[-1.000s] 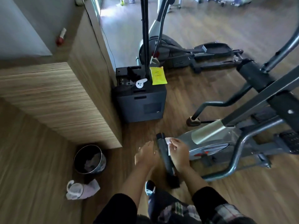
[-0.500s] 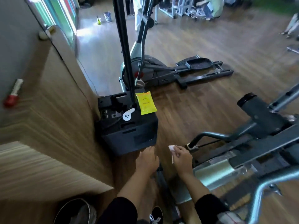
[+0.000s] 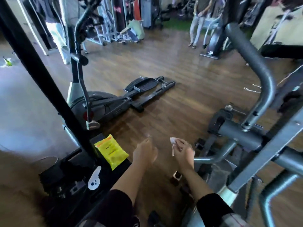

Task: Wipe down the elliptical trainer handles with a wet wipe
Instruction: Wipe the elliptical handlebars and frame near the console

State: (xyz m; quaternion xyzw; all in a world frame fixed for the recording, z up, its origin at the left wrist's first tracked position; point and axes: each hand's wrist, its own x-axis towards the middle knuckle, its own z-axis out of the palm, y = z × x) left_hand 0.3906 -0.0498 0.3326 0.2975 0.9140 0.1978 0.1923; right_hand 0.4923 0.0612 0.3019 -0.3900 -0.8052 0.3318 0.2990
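Observation:
My right hand [image 3: 182, 152] pinches a small white wet wipe [image 3: 173, 143] in front of me, held in the air away from any bar. My left hand [image 3: 145, 153] hovers beside it with loosely curled fingers and nothing in it. The elliptical trainer [image 3: 242, 136] stands to my right; its grey curved handle bar [image 3: 255, 68] rises at the upper right, apart from both hands. The black grip wiped earlier is out of sight.
A black box [image 3: 77, 177] at lower left carries a yellow wipe pack [image 3: 112, 151] and a white controller [image 3: 95, 179]. A black pole [image 3: 41, 76] crosses the left side. A second elliptical [image 3: 105, 105] lies ahead on the wooden floor. People stand at the back.
My view has swung up from the floor to the room. Both hands have come off the black handle grip and now hover in the air, the right one still holding the wipe.

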